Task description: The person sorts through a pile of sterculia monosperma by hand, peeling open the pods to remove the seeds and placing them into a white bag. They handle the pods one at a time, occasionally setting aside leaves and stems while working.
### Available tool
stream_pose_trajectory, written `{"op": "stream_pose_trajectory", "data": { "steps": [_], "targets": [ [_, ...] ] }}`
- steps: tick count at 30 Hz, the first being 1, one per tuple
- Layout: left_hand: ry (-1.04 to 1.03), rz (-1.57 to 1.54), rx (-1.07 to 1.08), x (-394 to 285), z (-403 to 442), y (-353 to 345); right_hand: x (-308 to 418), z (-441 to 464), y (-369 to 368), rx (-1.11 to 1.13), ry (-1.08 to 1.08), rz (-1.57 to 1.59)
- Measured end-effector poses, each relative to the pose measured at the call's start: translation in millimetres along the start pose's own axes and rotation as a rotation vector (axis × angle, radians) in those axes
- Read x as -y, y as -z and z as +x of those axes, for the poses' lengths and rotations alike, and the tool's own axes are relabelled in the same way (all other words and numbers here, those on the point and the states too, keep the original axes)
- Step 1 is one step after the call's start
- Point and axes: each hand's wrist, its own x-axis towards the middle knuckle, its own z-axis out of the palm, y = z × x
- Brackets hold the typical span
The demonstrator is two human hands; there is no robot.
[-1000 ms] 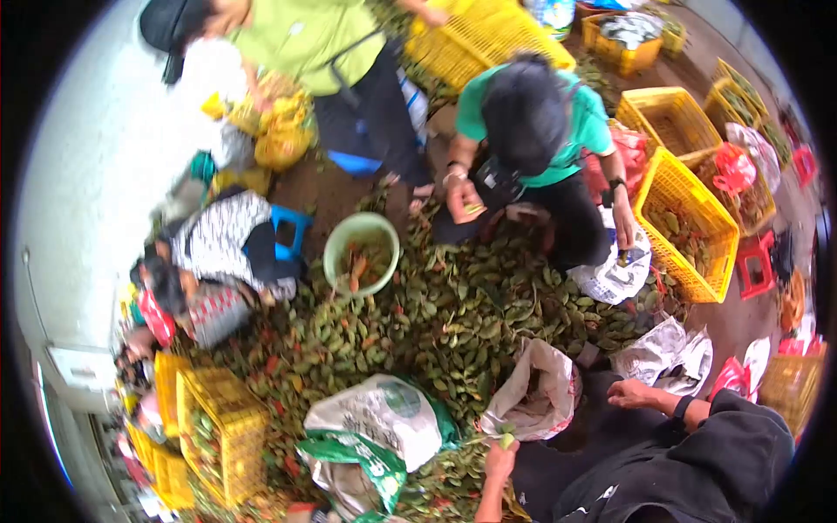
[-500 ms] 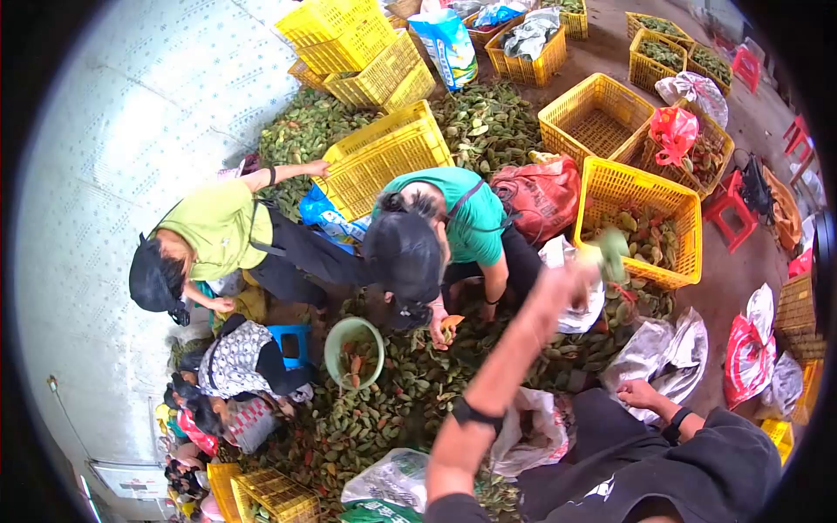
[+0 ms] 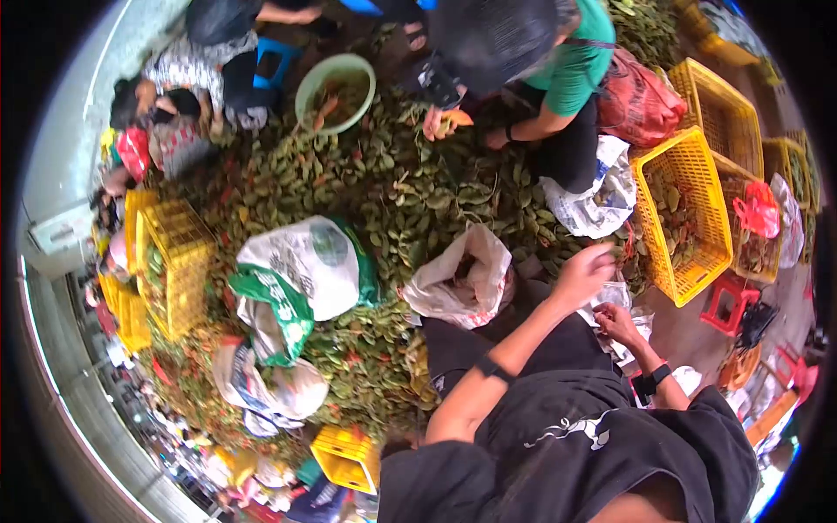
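Observation:
My left hand [image 3: 584, 275] is raised over the leaf pile, between a white sack and a yellow crate [image 3: 682, 235] with leaves inside. Its fingers are smeared by motion, and I cannot see anything held. Lower down, my right hand [image 3: 617, 323] is curled in front of a pale plastic sack [image 3: 641, 324]; what its fingers hold, if anything, is hidden. Beside my lap stands an open whitish sack [image 3: 427, 295] with brownish contents. Oval green and reddish leaves [image 3: 384, 192] cover the floor around it.
A co-worker in a green shirt [image 3: 586, 70] bends over the pile, an orange leaf in one hand. There are a green basin [image 3: 300, 100], a white-and-green sack [image 3: 288, 257], yellow crates [image 3: 179, 292], a red stool [image 3: 731, 303] and a red sack [image 3: 641, 100]. Other people sit at left.
My view has swung down and left. A green leaf at my left hand, near the crate, no longer shows there. My right hand now appears closer to my left hand.

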Motion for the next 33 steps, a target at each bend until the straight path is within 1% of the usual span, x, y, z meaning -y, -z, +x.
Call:
{"op": "stream_pose_trajectory", "data": {
  "steps": [1, 2, 4, 6, 7, 8, 9, 10, 11, 12, 13, 14, 15, 16, 17, 18, 19, 20, 21, 22, 23, 24, 25, 26, 27, 28, 29, 30, 32, 33],
  "targets": [
    [-0.039, 0.027, -0.185, 34, -24, 27, 10, 7, 0, 0.048, 0.005, -0.066],
    [0.078, 0.03, -0.31, 52, -47, 55, 19, 16, -2, 0.106, 0.007, -0.13],
    [0.103, -0.012, -0.488, 83, -90, 113, 28, 42, -17, 0.188, 0.072, -0.231],
    [0.109, 0.194, -0.751, 101, -123, 170, 56, 73, -41, 0.243, 0.123, -0.403],
    [0.095, 0.219, -0.92, 121, -133, 201, 101, 79, -58, 0.24, 0.228, -0.584],
    [0.086, 0.244, -1.082, 150, -143, 232, 106, 104, -77, 0.245, 0.284, -0.612],
    [0.226, 0.158, -1.184, 186, -149, 266, 108, 131, -96, 0.286, 0.281, -0.631],
    [0.365, 0.072, -1.274, 220, -148, 299, 113, 158, -121, 0.279, 0.264, -0.635],
    [0.526, 0.181, -1.335, 247, -139, 328, 116, 187, -146, 0.271, 0.245, -0.641],
    [0.705, 0.294, -1.384, 278, -133, 352, 103, 224, -173, 0.166, 0.291, -0.647],
    [0.799, 0.1, -1.395, 305, -130, 371, 83, 259, -202, 0.075, 0.326, -0.654],
    [0.894, -0.097, -1.405, 326, -123, 386, 88, 287, -230, 0.105, 0.078, -0.625],
    [0.968, -0.131, -1.439, 311, -110, 391, 78, 311, -262, -0.007, -0.055, -0.671],
    [0.999, -0.143, -1.433, 359, -106, 406, 38, 345, -286, -0.083, 0.061, -0.641],
    [0.745, 0.092, -1.387, 425, -111, 416, -5, 371, -305, -0.156, 0.165, -0.609],
    [0.489, 0.308, -1.312, 472, -117, 415, -21, 383, -310, -0.138, 0.13, -0.629],
    [0.474, 0.129, -1.317, 456, -115, 403, -30, 389, -312, -0.013, 0.113, -0.671],
    [0.454, -0.044, -1.324, 421, -113, 391, -35, 383, -310, 0.113, 0.099, -0.702],
    [0.335, -0.024, -1.197, 412, -114, 382, -28, 365, -304, 0.157, 0.154, -0.618],
    [0.473, 0.21, -1.093, 375, -115, 367, -25, 347, -293, 0.166, 0.14, -0.554],
    [0.46, 0.197, -1.009, 329, -115, 342, -15, 332, -274, 0.169, 0.148, -0.49],
    [0.472, 0.151, -0.866, 328, -116, 317, 7, 314, -251, 0.202, 0.127, -0.486],
    [0.266, 0.364, -0.906, 333, -118, 280, 26, 295, -227, 0.233, 0.111, -0.482],
    [0.463, 0.211, -0.704, 301, -123, 258, 36, 280, -204, 0.19, 0.172, -0.488],
    [0.39, 0.356, -0.701, 312, -129, 227, 89, 239, -190, 0.224, 0.169, -0.347],
    [0.488, 0.346, -0.641, 288, -136, 212, 75, 236, -162, 0.154, 0.123, -0.323],
    [0.56, 0.268, -0.67, 248, -143, 205, 109, 212, -145, 0.202, 0.097, -0.331],
    [0.545, 0.274, -0.689, 232, -149, 199, 105, 201, -128, 0.075, 0.093, -0.22],
    [0.338, 0.251, -0.847, 212, -165, 184, 130, 172, -110, 0.152, 0.015, -0.162],
    [0.356, 0.185, -0.841, 191, -172, 180, 137, 160, -110, 0.163, 0.012, -0.168]
  ]
}}
